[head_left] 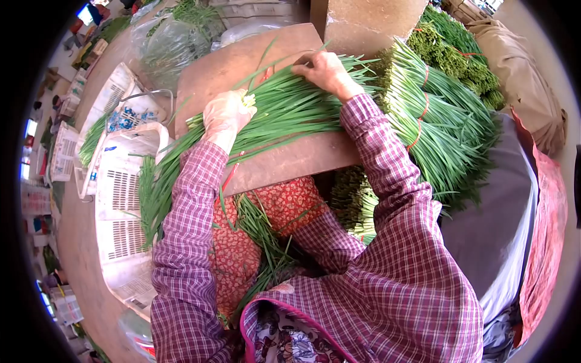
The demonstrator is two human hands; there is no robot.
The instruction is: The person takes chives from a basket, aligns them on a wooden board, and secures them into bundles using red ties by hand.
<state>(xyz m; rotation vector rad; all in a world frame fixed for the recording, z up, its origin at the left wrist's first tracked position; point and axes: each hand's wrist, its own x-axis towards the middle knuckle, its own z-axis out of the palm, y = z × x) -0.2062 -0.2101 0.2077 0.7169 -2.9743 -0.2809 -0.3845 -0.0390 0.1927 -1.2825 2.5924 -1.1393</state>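
Long green garlic chives (302, 103) lie spread across a brown board (284, 160) in front of me. My left hand (225, 116) is closed round a bunch of them, with the pale cut ends poking out beside the thumb. More chives hang past that wrist over the board's left side. At the far side of the pile, my right hand (324, 71) bends its fingers down with the tips pinched at the leaves. A red tie (266, 74) shows near the board's back, and another (232, 172) lies at its front edge.
Large chive bundles (417, 109) with red bands are stacked to the right, beside dark cloth (484, 199). White plastic crates (124, 199) stand on the left, one with blue bits inside. Loose chives (260, 233) lie on my lap. A clear plastic bag (175, 54) sits behind.
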